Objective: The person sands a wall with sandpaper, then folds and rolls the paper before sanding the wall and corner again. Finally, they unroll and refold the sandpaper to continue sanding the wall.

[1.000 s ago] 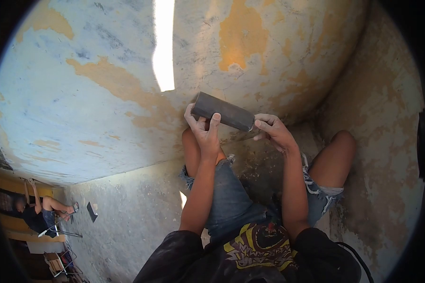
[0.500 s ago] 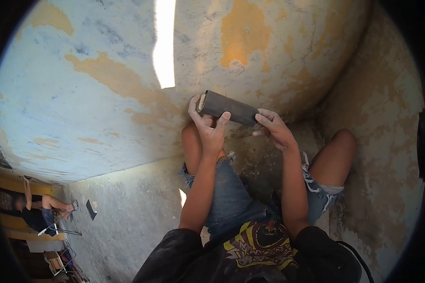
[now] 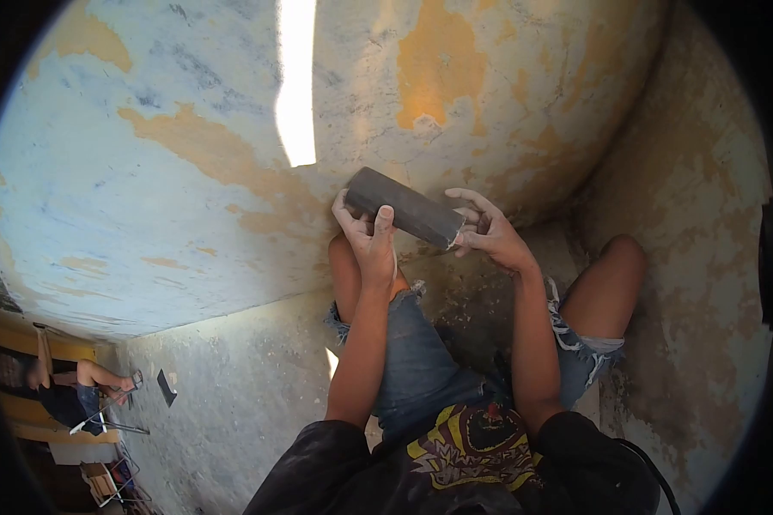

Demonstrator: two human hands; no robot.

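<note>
A dark block wrapped in what looks like sandpaper [image 3: 406, 206] is held up in front of the patchy wall [image 3: 232, 94], slanting down to the right. My left hand [image 3: 371, 233] grips its left end, with the thumb on the near face and the fingers wrapped behind. At the right end, the fingers of my right hand [image 3: 487, 233] touch the edge of the block, with the index finger raised above it. Pale dust covers the fingers of both hands.
A second wall [image 3: 696, 223] meets the first at a corner on the right. My bent knees [image 3: 614, 275] are below the hands. At the lower left, another person [image 3: 69, 399] sits on a metal-legged seat, near a dark flat piece [image 3: 167, 388] on the floor.
The block has turned, its right end lower and its pale left end now out of sight. My right index finger has lifted off it. The other person's arm has shifted slightly.
</note>
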